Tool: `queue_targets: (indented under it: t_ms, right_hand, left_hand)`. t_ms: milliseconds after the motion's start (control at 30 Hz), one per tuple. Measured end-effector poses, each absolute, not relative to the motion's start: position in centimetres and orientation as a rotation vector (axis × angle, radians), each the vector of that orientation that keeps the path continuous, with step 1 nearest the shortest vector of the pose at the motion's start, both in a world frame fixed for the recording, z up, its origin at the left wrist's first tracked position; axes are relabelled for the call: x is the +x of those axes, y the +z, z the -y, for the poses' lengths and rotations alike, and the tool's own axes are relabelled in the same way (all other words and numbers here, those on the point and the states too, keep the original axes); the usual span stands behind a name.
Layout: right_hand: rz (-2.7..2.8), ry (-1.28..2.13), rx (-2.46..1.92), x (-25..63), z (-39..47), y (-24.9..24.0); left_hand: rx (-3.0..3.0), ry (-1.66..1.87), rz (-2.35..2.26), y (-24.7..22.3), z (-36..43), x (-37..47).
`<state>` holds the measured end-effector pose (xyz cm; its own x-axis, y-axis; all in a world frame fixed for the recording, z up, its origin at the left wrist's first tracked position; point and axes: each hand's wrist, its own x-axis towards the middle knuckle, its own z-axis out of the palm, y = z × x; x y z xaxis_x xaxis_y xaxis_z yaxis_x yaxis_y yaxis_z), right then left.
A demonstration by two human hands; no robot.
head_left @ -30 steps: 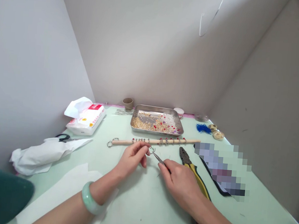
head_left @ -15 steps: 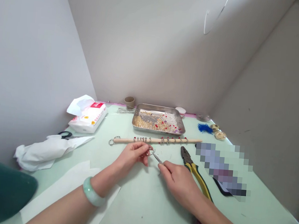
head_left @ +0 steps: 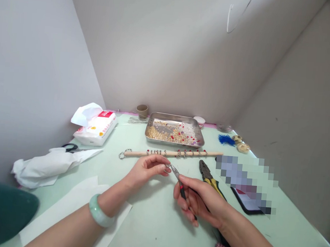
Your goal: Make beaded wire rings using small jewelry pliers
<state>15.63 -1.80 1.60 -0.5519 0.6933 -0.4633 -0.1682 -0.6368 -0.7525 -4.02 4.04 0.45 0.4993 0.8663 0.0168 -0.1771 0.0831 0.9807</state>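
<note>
A pair of bare hands works close over a pale green table [head_left: 142, 228], where the left hand [head_left: 150, 168] pinches a small twist of wire [head_left: 167, 165] between thumb and fingertips. The right hand [head_left: 196, 200] is wrapped loosely around slim pliers [head_left: 181, 188], thumb along the top and fingers curled below, the nose pointing at the wire. Whether the pliers' tips are pressed together on the metal or merely beside it cannot be told (the piece is too small at this range). The step in hand looks to be shaping or closing a wire loop; the next move would seem to call for a steady left pinch and a small, controlled turn of the right wrist, since a hard squeeze could bend so slight a piece out of shape.

The wire is held above the table, just on the near side of a wooden stick [head_left: 171, 154] strung with metal rings and red beads. Behind the stick stands a metal tray [head_left: 175, 143] of loose beads; larger pliers [head_left: 205, 171] lie near the right hand, apparently unused.
</note>
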Motion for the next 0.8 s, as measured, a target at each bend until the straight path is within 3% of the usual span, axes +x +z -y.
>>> queue_targets:
  t_ms: [167,367,633,800]
  right_hand:
    - [0.963,2.113,-1.104,15.5,1.6,1.6]
    - [1.285,1.639,-1.398,14.5,2.2,1.1]
    - [1.572,1.390,-1.442,14.3,2.6,0.9]
    - [1.924,0.771,-1.658,14.3,2.7,1.5]
  left_hand:
    - [1.230,0.878,-0.729,0.5,-3.9,-3.7]
    - [1.258,0.882,-0.745,0.3,-3.7,-3.6]
    - [1.166,0.905,-0.733,0.3,-3.4,-3.5]
    - [1.106,0.873,-0.724,0.4,-3.1,-3.2]
